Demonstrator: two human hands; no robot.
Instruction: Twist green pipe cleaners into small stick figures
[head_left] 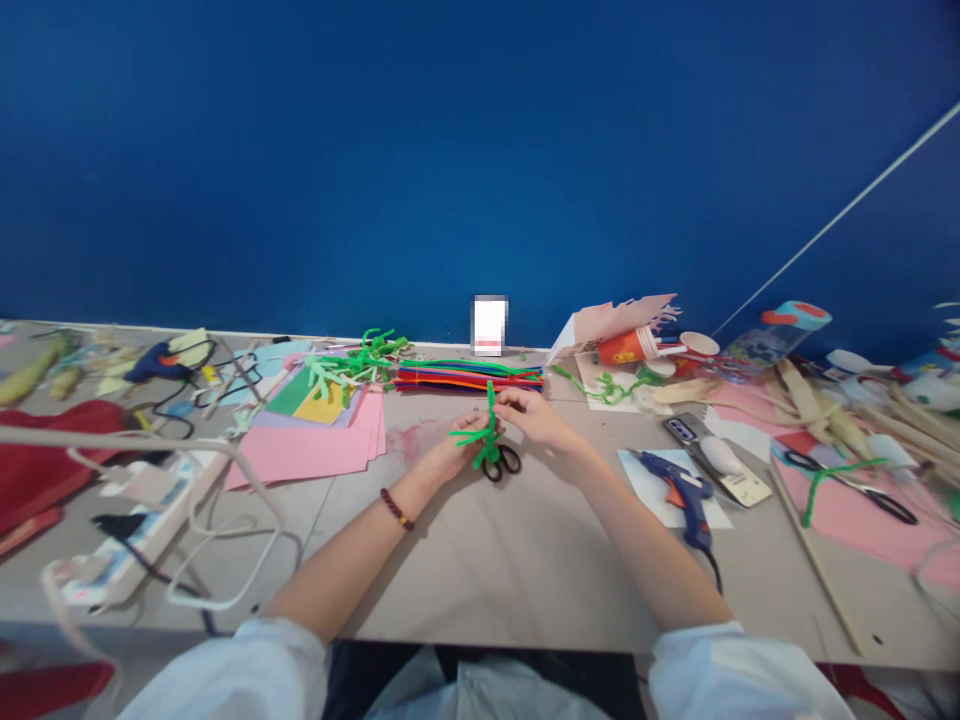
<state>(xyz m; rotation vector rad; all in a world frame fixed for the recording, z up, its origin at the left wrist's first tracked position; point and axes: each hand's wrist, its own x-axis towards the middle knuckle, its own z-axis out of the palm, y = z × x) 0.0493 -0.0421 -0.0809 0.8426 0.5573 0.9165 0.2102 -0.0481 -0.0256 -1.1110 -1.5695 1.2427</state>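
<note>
Near the middle of the table, my left hand (453, 452) is closed round a branching green pipe cleaner (489, 440), with one strand sticking out to the left. My right hand (534, 416) pinches the same piece close to its upright tip. Black-handled scissors (510, 460) lie just under and behind it, their blades hidden. Beyond both hands lies a bundle of coloured pipe cleaners (465, 378). More bent green pipe cleaners (337, 372) are heaped to the left of the bundle.
Pink paper sheets (307, 450) lie left, beside a white power strip (150, 530) with loose cables. A blue glue gun (682, 490) rests on paper at right, near a phone (681, 430). Paper cups (630, 346) and a second pair of scissors (889, 505) are farther right.
</note>
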